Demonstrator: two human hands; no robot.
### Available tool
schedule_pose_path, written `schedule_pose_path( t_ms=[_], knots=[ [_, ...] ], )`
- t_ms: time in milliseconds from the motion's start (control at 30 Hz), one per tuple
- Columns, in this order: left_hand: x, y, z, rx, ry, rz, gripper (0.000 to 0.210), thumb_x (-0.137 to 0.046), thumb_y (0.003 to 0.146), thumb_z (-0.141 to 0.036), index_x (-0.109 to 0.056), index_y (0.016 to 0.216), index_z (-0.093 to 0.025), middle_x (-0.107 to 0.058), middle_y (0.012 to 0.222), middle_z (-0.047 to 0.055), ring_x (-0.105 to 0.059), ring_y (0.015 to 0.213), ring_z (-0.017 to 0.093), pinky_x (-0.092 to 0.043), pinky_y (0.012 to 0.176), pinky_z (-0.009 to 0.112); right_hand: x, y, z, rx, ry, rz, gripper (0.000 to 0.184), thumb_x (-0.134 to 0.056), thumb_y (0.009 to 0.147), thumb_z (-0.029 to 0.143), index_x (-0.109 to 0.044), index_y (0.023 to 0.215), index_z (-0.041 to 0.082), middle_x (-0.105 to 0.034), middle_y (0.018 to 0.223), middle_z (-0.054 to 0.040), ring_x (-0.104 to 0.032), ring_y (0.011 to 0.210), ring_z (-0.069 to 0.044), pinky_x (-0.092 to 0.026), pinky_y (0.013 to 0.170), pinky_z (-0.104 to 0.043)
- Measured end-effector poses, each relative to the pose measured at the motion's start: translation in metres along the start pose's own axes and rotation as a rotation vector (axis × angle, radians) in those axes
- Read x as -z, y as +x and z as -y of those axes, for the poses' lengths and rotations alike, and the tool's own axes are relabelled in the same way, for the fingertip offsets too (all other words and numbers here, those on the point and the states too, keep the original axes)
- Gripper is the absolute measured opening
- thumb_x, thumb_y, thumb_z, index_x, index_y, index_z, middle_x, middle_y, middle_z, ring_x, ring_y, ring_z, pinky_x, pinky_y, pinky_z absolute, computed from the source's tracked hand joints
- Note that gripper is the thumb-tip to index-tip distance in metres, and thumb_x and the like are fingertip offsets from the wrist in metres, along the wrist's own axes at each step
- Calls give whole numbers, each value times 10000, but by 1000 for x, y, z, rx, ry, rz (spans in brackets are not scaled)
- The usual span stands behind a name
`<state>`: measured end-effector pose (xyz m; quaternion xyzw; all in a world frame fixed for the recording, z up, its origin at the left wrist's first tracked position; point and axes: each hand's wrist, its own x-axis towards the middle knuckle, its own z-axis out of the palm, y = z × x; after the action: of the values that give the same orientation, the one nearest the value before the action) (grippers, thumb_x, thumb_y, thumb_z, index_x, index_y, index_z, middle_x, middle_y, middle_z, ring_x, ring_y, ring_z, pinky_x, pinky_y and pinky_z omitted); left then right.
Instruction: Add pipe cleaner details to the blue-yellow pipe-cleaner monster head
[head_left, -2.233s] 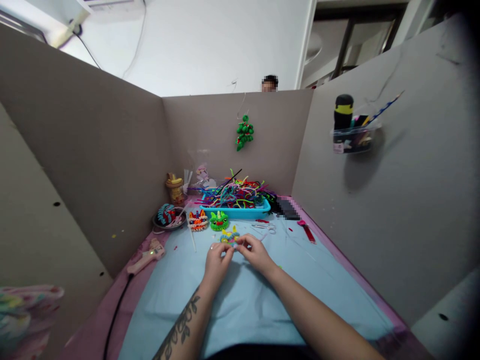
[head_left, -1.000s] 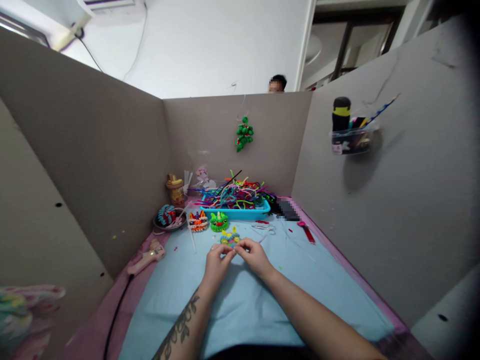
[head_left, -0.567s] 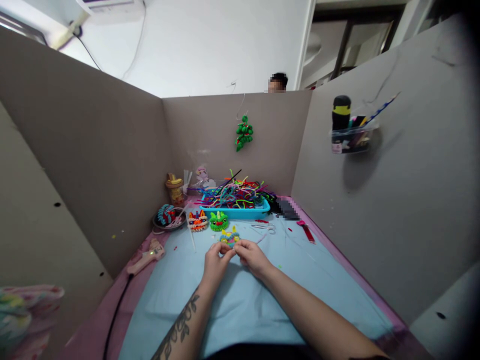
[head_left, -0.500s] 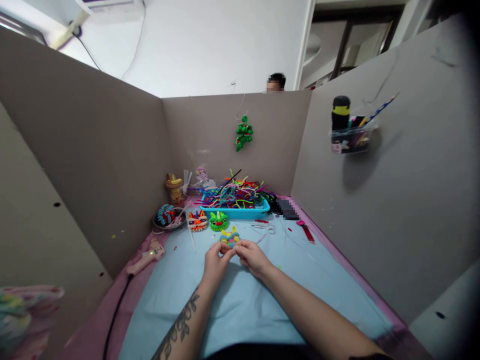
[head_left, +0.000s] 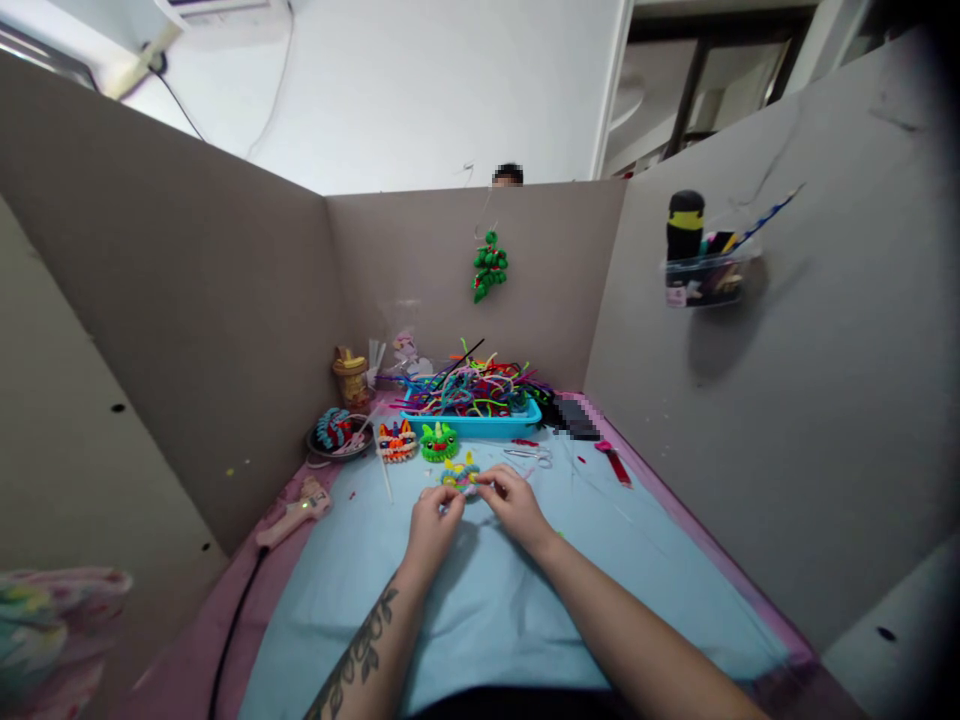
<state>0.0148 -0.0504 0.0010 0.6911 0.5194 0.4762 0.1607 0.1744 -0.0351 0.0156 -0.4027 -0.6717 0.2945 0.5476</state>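
Observation:
A small pipe-cleaner animal face (head_left: 459, 472), blue and yellow with upright yellow ears, rests on the blue cloth just beyond my fingers. My left hand (head_left: 435, 520) is closed in a pinch in front of its lower left side; whatever the fingertips hold is too small to make out. Bent fingers of my right hand (head_left: 516, 505) are pinched at the right edge of the face, and what lies between them is hidden. Behind it stand a green pipe-cleaner face (head_left: 439, 442) and an orange and white one (head_left: 396, 442).
A blue tray (head_left: 480, 427) heaped with pipe cleaners (head_left: 476, 388) stands at the back. Scissors (head_left: 529, 456) lie to the right, a glue gun (head_left: 296, 515) at the left, near a dark bowl (head_left: 341, 447). Grey partitions (head_left: 450, 215) enclose the table; a person's head (head_left: 508, 174) shows beyond.
My fingertips have come apart: the right hand has shifted slightly up and right, while the left has stayed nearly in place. The head beyond the partition has moved left and lower.

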Motion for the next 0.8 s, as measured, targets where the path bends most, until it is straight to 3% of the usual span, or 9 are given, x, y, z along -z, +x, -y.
schedule_pose_path(
  t_ms=[100,200,333,467,600,700,800],
  knots=[
    [-1,0,1,-46,22,-3,156,-520,778,-244,-610,669,-179,-629,674,18,-551,705,168,-413,665,275,-2,0,-2,-90,26,36,152,-639,689,314,-646,730,167,-571,707,-19,-478,617,-130,-390,597,-257],
    [-1,0,2,-96,31,5,147,-527,787,-242,-612,683,-183,-639,693,19,-552,721,168,-412,686,282,-8,0,-8,-242,197,87,212,-653,667,358,-588,673,157,-536,613,17,-464,574,-113,-375,571,-240],
    [0,-1,0,-134,25,30,158,-527,799,-245,-604,676,-184,-638,695,17,-545,723,165,-409,700,286,-10,0,-12,-401,392,112,250,-676,627,365,-537,623,158,-428,495,72,-334,431,-56,-245,429,-202],
    [1,0,-2,-97,-13,37,162,-530,800,-268,-613,689,-184,-642,703,20,-542,731,169,-413,699,288,-8,-1,-6,-555,598,192,273,-715,571,327,-504,595,156,-367,461,88,-235,383,-27,-124,376,-192],
    [2,0,-2,-42,-66,65,171,-531,795,-289,-626,700,-184,-648,719,23,-548,747,174,-417,699,285,-7,-2,-4,-702,768,331,287,-743,530,298,-524,639,147,-371,475,78,-246,404,-30,-97,372,-181],
    [3,1,-3,-3,-72,47,184,-525,790,-290,-613,673,-180,-638,698,21,-547,727,171,-418,688,279,-7,-1,-6,-637,656,278,273,-710,582,346,-539,671,152,-375,486,71,-270,408,-45,-142,363,-177],
    [3,1,-4,18,-54,-6,187,-525,780,-290,-595,648,-178,-626,676,18,-547,709,171,-417,677,277,-5,-1,-6,-282,277,65,193,-636,688,341,-595,751,164,-509,610,14,-413,494,-91,-315,426,-205]
  ],
)
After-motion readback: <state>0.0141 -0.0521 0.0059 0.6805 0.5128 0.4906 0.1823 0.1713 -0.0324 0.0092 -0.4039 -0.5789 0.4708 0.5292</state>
